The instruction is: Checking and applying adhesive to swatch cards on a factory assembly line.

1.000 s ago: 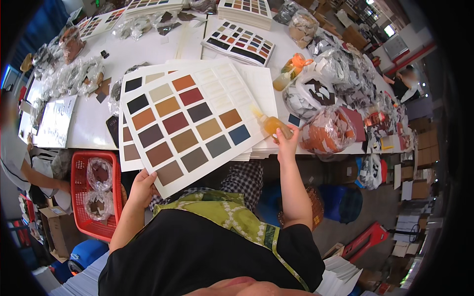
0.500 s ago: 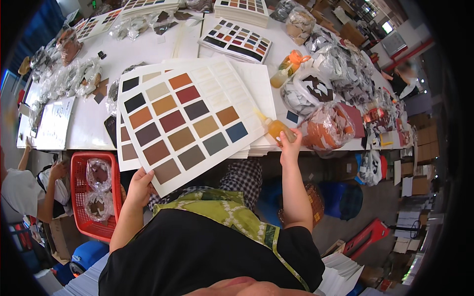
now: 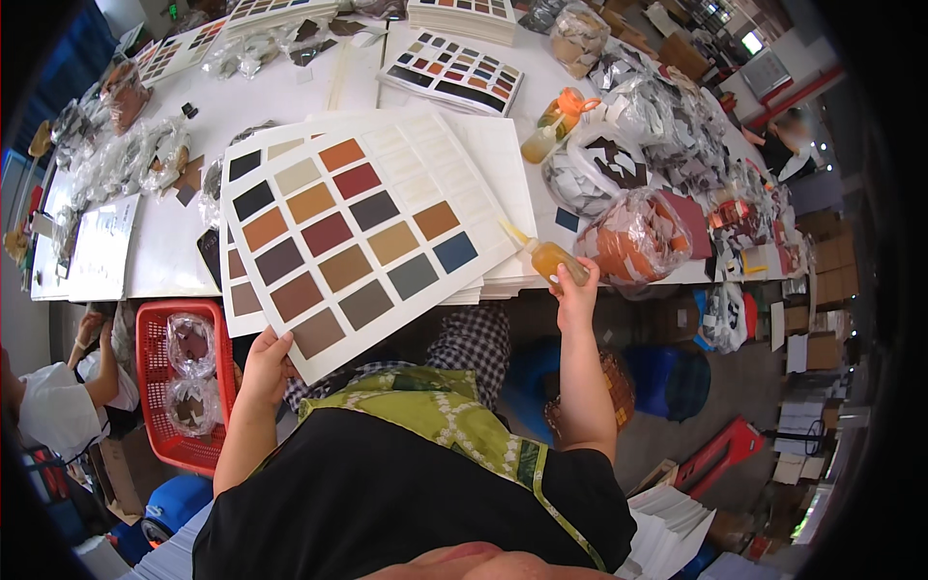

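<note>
My left hand (image 3: 263,367) is closed on the lower left corner of a large white swatch card (image 3: 474,224), which lies tilted over other cards. Rows of coloured squares cover much of it: black, orange, ochre, dark red, brown, grey and blue. Pale, bare strips show at its upper right. In my right hand (image 3: 576,290) is a squeeze bottle (image 3: 555,261) of amber liquid, its yellowish nozzle pointing up and left beside the card's right edge. The nozzle appears apart from the card. Beneath lies a stack of white cards (image 3: 507,159), partly hidden.
Bags of cut swatches (image 3: 633,237) crowd the table's right side, near an orange-capped bottle (image 3: 572,104). A finished-looking swatch card pile (image 3: 452,72) stands farther back. A red plastic basket (image 3: 145,387) holds two bags at lower left. Another person (image 3: 63,401) is at the left.
My right hand has drawn the bottle slightly right and down, away from the card's edge. The card stays in my left hand. The person at the left has shifted their arms.
</note>
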`<state>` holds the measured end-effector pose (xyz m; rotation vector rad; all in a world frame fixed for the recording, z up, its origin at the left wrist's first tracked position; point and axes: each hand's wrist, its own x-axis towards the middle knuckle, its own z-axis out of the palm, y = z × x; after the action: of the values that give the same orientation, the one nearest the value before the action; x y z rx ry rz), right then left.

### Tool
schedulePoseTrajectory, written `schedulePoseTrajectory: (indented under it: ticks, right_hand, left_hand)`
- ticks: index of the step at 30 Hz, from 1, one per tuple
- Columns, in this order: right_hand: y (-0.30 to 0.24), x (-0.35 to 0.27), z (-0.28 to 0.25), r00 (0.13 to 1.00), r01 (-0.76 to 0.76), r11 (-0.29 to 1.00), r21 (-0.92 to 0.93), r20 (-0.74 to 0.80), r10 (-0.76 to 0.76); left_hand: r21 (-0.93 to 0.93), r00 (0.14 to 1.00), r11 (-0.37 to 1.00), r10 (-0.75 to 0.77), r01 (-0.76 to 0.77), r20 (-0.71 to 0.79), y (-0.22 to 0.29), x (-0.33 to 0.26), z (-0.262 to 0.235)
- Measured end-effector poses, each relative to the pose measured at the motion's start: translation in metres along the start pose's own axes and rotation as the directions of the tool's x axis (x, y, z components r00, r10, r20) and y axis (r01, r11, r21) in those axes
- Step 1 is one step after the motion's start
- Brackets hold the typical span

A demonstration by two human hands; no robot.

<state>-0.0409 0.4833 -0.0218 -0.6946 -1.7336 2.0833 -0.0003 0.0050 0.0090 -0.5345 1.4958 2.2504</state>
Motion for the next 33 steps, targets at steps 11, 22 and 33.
schedulePoseTrajectory:
  ticks: [11, 22, 33]
  right_hand:
    - [0.001, -0.021, 0.007, 0.99, -0.067, 0.998, 0.017, 0.122, 0.065]
    - [0.001, -0.014, -0.016, 1.0, 0.005, 0.996, -0.092, -0.029, -0.008]
    - [-0.003, -0.019, -0.013, 0.982, -0.164, 0.978, 0.132, 0.12, 0.149]
  left_hand:
    - [0.002, 1.0, 1.0, 0.012, -0.012, 0.013, -0.002, 0.001, -0.004]
    - [-0.009, 0.999, 1.0, 0.025, -0.024, 0.03, 0.001, 0.0, -0.001]
    - [0.054, 0.999, 0.998, 0.031, -0.031, 0.013, -0.002, -0.001, -0.001]
